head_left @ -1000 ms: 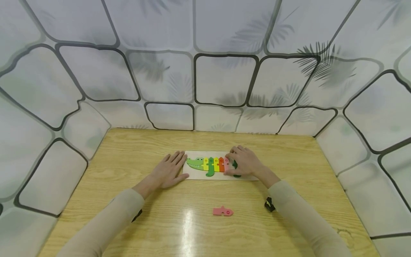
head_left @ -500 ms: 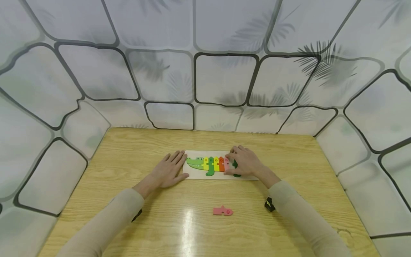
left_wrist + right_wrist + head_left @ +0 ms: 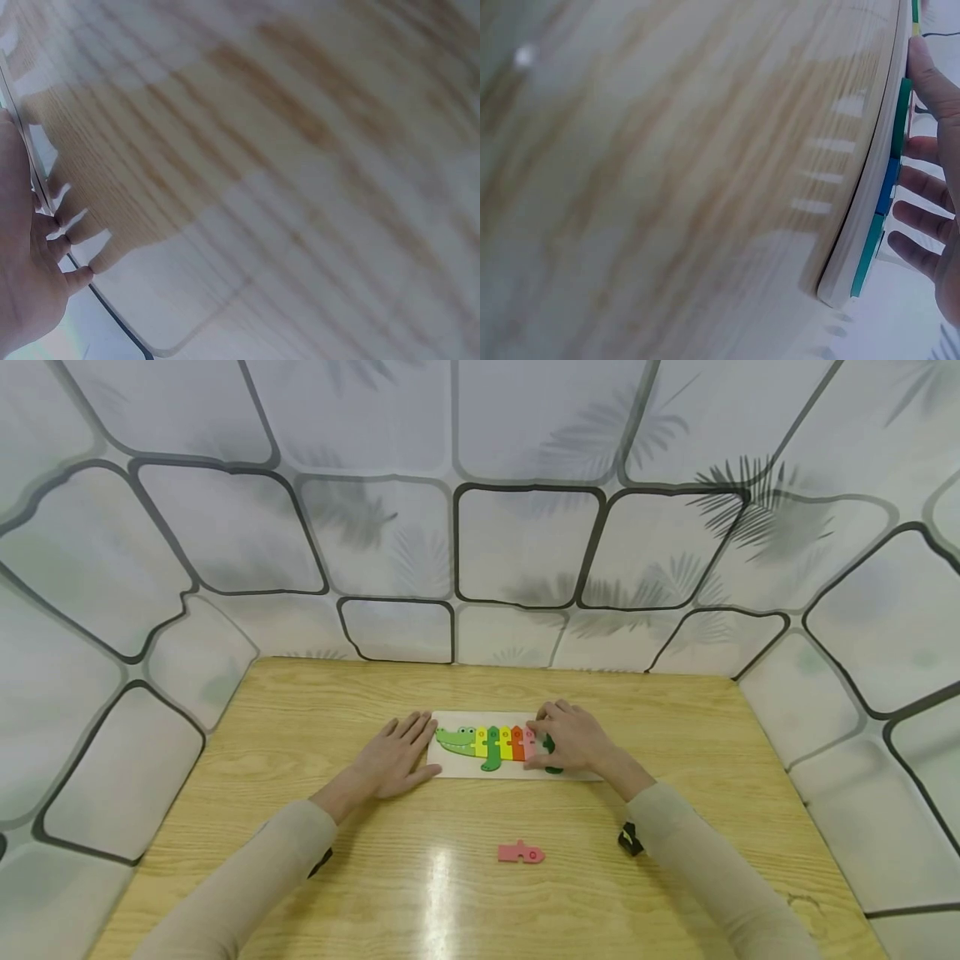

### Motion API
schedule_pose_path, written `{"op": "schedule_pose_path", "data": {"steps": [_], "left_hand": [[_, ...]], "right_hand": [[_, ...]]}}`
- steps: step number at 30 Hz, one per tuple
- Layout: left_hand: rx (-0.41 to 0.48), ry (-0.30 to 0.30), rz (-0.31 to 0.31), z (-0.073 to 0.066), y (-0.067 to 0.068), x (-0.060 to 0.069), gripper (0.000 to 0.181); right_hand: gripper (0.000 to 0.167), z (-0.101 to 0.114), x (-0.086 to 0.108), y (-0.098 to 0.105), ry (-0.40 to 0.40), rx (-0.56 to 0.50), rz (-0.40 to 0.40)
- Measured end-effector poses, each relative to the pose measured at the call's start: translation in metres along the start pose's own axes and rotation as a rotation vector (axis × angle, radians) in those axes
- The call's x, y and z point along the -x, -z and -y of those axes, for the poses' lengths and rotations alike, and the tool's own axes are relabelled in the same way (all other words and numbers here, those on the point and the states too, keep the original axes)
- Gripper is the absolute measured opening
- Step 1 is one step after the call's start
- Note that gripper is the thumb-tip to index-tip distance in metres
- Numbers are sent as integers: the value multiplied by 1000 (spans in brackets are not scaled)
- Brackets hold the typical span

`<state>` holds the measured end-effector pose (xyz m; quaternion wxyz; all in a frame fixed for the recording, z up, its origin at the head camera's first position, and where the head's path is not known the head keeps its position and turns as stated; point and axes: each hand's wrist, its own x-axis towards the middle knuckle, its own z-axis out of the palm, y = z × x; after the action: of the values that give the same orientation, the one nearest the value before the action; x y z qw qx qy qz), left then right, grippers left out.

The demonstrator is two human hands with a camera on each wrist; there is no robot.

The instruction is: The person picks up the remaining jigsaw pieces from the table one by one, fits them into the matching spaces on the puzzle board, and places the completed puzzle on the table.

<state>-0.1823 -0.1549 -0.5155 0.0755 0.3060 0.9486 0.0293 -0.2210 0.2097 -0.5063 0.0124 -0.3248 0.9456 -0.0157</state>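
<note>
A crocodile puzzle board (image 3: 457, 768), white and rectangular, lies on the table with coloured pieces in it: a green head (image 3: 456, 742), then yellow, green, yellow and orange-red body pieces. My left hand (image 3: 390, 760) rests with straight, spread fingers at the board's left end. Over the right part of the board, my right hand (image 3: 573, 739) pinches the light pink puzzle piece (image 3: 528, 745) by its two ends, thumb near and index finger far. Green and blue pieces (image 3: 887, 186) show under its other fingers in the right wrist view. The hand hides part of the board's right end.
A darker pink puzzle piece (image 3: 521, 853) lies loose on the wooden table (image 3: 375, 877), nearer to me than the board. Patterned light walls (image 3: 397, 631) stand at the table's back and sides. Black straps (image 3: 629, 837) show at the wrists.
</note>
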Motion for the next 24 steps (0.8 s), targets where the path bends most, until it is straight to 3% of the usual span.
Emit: {"op": "schedule_pose_path", "data": {"steps": [24], "left_hand": [[15, -2, -3, 0, 1, 0, 85]], "right_hand": [[77, 5, 13, 7, -43, -36, -17]]}}
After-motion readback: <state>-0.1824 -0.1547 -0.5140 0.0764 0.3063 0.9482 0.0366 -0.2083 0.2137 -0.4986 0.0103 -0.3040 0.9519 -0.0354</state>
